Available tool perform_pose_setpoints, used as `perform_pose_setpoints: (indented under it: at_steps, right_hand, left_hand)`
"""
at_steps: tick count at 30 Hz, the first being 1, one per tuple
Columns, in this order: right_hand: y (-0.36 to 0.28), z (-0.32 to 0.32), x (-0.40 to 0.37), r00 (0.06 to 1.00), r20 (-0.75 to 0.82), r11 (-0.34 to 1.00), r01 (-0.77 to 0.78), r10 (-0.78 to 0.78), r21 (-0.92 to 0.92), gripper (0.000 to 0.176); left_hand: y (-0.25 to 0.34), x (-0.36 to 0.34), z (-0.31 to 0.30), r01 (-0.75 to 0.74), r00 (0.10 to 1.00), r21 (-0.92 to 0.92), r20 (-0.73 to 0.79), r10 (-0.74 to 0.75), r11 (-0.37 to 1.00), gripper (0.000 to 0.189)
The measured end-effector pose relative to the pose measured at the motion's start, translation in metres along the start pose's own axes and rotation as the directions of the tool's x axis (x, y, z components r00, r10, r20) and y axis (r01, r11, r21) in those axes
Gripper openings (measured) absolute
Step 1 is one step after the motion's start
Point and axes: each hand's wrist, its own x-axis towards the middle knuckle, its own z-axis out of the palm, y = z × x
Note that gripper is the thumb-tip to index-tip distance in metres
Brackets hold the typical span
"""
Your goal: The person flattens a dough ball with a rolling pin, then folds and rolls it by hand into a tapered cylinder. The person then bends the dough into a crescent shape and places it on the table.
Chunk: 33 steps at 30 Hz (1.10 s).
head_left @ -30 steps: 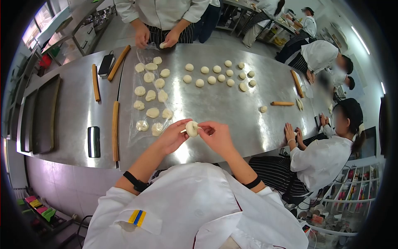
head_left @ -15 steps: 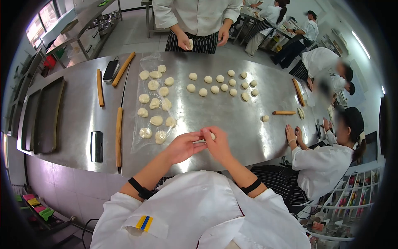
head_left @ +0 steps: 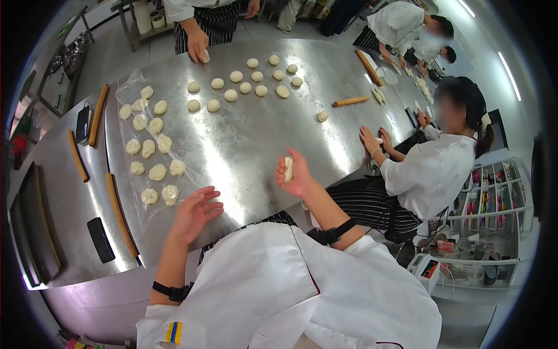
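Observation:
A small piece of pale dough [head_left: 288, 169] shows between the curled fingers and palm of my right hand [head_left: 296, 175], which is raised above the metal table [head_left: 250, 145]. My left hand [head_left: 196, 214] is apart from it at the table's near edge, fingers spread and holding nothing. To its left, several uneven dough pieces [head_left: 157, 171] lie on clear plastic film [head_left: 138, 203]. Several smooth dough balls [head_left: 231, 95] sit in rows farther up the table.
A person's hand [head_left: 198, 43] holds dough at the far edge. At the right, another person [head_left: 430, 157] has both hands on the table. Rolling pins [head_left: 120, 215], a phone [head_left: 100, 240], a tray [head_left: 35, 227] and a lone dough ball [head_left: 322, 116] lie around.
My hands have parted; the left moved left and opened, the right holds the dough, now in plain view. The camera view has turned right. The far person's hand has come to the table edge.

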Motion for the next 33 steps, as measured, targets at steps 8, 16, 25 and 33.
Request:
perform_pose_setpoints:
  at_steps: [8,16,25,33]
  right_hand:
    - [-0.011,-0.023,-0.008,0.995,0.083,0.988,0.043,-0.055,0.15,0.06]
    - [-0.04,-0.084,-0.002,0.979,0.122,0.986,0.164,-0.161,-0.011,0.027]
    - [-0.086,-0.109,0.005,0.994,-0.06,0.938,0.108,-0.093,0.33,0.021]
    - [-0.092,-0.141,0.062,0.959,-0.259,0.961,0.176,-0.118,0.212,0.032]
  left_hand:
    - [-0.03,0.023,-0.006,0.078,0.992,-0.015,-0.094,-0.079,0.997,0.039]
    - [-0.043,0.078,0.052,0.125,0.989,0.075,-0.083,-0.119,0.989,0.037]
    - [-0.048,0.079,0.083,0.139,0.967,0.114,-0.229,-0.11,0.984,0.037]
    - [-0.08,0.046,0.084,0.059,0.902,0.016,-0.428,-0.047,0.998,0.037]
